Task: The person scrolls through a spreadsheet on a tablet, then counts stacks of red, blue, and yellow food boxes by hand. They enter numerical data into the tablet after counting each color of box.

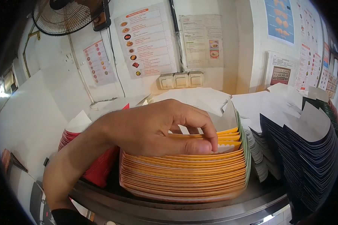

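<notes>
My left hand [169,129] reaches in from the lower left, bare below a black sleeve. It lies over a tall stack of yellow paper food trays [184,176], nested in one another. Thumb and forefinger are pinched on the raised rim of an upper yellow paper tray [229,146], which stands slightly apart from those under it. The other fingers curl behind the rim and are partly hidden. Green-edged trays [246,157] show along the right side of the stack. My right hand is out of view.
Red trays [105,168] stand stacked at the left, dark blue ones [308,161] at the right, with white-grey ones [257,157] between. Beneath is a dark metal shelf edge [176,212]. Behind are wall switches [181,80], posted sheets [146,41] and a fan [67,15].
</notes>
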### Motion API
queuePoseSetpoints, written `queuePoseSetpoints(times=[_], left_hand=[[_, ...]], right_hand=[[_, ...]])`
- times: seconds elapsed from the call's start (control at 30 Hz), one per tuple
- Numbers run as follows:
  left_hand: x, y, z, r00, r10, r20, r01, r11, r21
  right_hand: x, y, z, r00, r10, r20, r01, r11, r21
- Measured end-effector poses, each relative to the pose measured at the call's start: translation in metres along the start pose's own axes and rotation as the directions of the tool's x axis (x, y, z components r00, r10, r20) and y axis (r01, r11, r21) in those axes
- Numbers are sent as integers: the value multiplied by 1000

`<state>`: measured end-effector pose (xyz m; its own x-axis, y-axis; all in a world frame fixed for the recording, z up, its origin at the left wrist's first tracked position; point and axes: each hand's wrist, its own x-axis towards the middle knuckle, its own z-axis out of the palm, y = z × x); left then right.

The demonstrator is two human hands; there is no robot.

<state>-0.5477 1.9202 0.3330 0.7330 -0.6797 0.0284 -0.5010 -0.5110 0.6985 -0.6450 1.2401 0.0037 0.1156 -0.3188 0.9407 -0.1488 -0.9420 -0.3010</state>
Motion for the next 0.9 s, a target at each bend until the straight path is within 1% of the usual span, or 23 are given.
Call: queuePoseSetpoints(times=[0.1,0.2,0.3,0.4,0.5,0.6,0.7,0.8,0.9], left_hand=[[2,-5,-2,1000,13,15,-12,999,-41],[1,0,-4,999,-28,17,28,999,-27],[2,-6,-4,1000,16,18,-16,999,-38],[1,-4,-4,1000,-14,19,16,998,-57],[2,-2,-4,1000,-16,18,16,999,-27],[0,3,-3,991,-134,16,135,986,-98],[3,6,7,993,11,-115,-11,1000,0],[8,-8,3,987,146,72,-151,987,61],[6,-4,5,988,142,63,-142,990,-4]], right_hand=[[-1,1,1,1000,-15,-9,15,1000,-25],[-2,2,2,999,-30,-17,29,998,-53],[-3,1,2,999,-42,-21,41,997,-69],[-4,2,3,999,-48,-16,46,996,-70],[-5,2,4,999,-51,-13,50,996,-74],[-6,3,4,998,-58,-6,57,995,-79],[-8,3,4,998,-57,-2,57,995,-78],[-9,3,7,998,-61,15,62,995,-77],[-9,2,12,998,-64,25,66,994,-88]])
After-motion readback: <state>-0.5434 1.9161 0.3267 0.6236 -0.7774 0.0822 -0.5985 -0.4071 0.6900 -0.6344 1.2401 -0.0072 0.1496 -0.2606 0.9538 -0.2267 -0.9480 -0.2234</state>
